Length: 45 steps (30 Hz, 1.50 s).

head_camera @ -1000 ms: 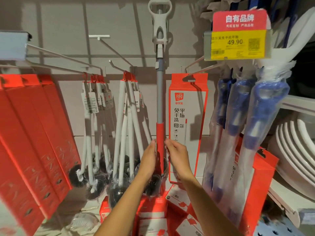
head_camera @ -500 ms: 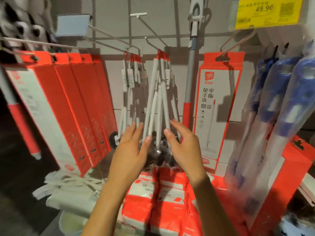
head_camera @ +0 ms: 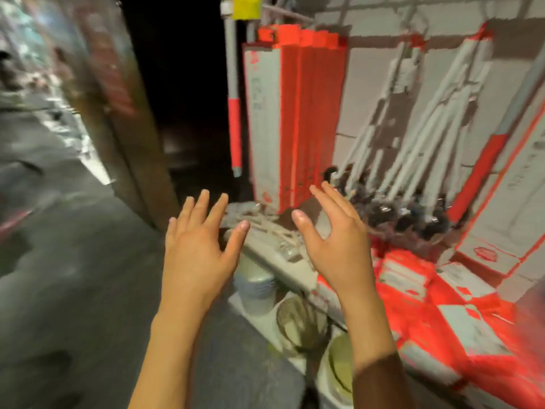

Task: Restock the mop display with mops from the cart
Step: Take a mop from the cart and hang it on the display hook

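Observation:
The frame is blurred by motion. My left hand (head_camera: 196,249) and my right hand (head_camera: 334,240) are raised in front of me, fingers spread, holding nothing. Behind them the display wall carries red and white mop boxes (head_camera: 292,113) hanging in a row. At the left end of the boxes hangs a mop handle with a red grip (head_camera: 235,125). White-handled brushes (head_camera: 413,128) hang to the right of the boxes. More red and white boxes (head_camera: 427,284) lie on the shelf below. No cart is in view.
The grey aisle floor (head_camera: 59,261) stretches to the left. A brown post (head_camera: 118,98) stands beside a dark gap. Under the shelf edge sit stacked pale bowls (head_camera: 256,290) and a wire strainer (head_camera: 300,323).
Both hands let go of the red-gripped mop handle hanging on the display and opened. My view has swung left and down, so the display now lies to the right.

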Each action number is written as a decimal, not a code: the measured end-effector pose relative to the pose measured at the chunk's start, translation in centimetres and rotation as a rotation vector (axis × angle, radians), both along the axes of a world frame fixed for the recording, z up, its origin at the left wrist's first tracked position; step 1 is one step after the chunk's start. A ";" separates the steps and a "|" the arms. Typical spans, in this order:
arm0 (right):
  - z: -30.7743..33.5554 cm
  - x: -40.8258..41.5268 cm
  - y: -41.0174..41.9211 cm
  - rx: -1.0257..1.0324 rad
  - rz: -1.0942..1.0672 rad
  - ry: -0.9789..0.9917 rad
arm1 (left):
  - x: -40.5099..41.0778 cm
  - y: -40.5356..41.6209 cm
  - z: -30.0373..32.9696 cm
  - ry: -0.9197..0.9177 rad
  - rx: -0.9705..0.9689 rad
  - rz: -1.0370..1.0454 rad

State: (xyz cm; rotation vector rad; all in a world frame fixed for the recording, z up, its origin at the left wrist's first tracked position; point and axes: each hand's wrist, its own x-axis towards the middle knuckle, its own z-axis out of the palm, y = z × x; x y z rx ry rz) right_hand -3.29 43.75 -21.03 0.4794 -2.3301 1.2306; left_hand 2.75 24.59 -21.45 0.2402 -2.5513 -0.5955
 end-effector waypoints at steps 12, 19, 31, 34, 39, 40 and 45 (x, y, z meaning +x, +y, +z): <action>-4.8 14.9 -22.3 0.133 0.494 -0.062 | 23.5 -17.4 -4.5 -0.076 0.123 0.472; -6.1 20.1 -32.3 0.181 0.744 -0.097 | 31.4 -23.7 -6.1 -0.062 0.197 0.707; -9.2 16.9 -50.5 0.226 1.003 -0.160 | 29.9 -37.7 -9.1 -0.055 0.293 0.895; -8.9 14.3 -56.2 0.233 1.028 -0.163 | 27.1 -42.9 -8.9 -0.045 0.340 0.900; -9.4 10.6 -64.4 0.284 1.088 -0.194 | 23.1 -50.4 -10.2 -0.034 0.460 0.913; -9.7 10.1 -66.0 0.298 1.098 -0.206 | 22.6 -51.7 -10.7 -0.033 0.479 0.920; -11.4 9.3 -73.5 0.387 1.174 -0.254 | 21.8 -57.8 -12.7 0.020 0.619 0.933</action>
